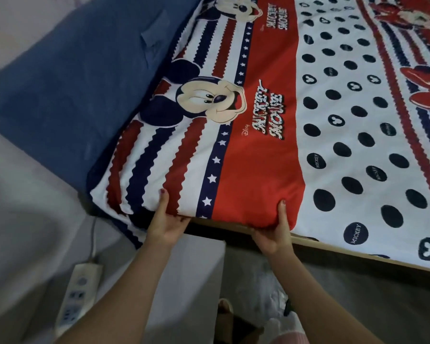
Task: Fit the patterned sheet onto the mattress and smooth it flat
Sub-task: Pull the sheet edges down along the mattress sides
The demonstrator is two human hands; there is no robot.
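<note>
Both the left hand (164,225) and right hand (276,232) grip the patterned sheet (256,145) at the mattress's near edge, thumbs on top; uneven pull risks slipping the hem off the near-left corner, leaving wrinkles.

bed (358,254) (wooden frame), patterned sheet (271,150), blue pillow (72,83)

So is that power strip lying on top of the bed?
No, the power strip lies on the pale surface beside the bed, below and left of the patterned sheet that both hands hold.
</note>
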